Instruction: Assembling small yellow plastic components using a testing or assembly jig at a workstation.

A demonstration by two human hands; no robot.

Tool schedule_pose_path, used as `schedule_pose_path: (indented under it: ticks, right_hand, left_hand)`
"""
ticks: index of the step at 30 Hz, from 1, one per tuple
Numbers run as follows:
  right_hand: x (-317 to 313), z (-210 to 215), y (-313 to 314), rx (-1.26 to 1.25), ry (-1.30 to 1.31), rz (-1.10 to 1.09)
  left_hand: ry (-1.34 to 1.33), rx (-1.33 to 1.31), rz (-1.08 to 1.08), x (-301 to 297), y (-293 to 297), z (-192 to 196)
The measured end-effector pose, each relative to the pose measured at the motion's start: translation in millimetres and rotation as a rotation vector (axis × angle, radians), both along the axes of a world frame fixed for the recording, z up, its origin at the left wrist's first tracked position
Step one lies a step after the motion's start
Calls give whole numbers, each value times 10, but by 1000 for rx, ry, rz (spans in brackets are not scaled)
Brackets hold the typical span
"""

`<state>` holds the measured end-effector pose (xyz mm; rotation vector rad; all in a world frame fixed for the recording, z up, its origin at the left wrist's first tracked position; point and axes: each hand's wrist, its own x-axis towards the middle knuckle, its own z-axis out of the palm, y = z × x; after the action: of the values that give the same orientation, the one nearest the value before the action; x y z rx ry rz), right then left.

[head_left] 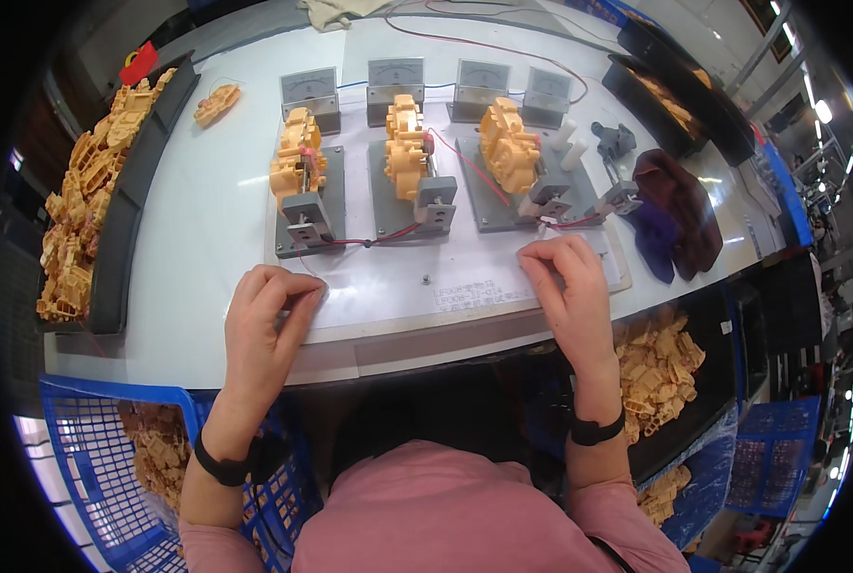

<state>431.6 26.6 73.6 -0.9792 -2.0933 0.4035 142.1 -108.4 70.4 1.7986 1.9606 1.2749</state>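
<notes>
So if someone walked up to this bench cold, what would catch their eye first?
Probably the three orange plastic assemblies clamped on grey fixtures in a row at the middle of the white bench, with four analog meters standing behind them. Next, the left hand and right hand resting curled on the near edge. A dark tray of orange parts runs along the left side.
</notes>
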Motion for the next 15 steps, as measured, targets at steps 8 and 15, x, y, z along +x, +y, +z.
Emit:
schedule_pose_path:
  ticks: [8,15]
  right_hand:
    - [36,5,244,0,-85,179]
    - [153,-43,230,68,-27,154]
  left_hand:
    - [9,-22,-7,-95,-56,-49]
    - [-21,-83,0,-64,-16,-113]
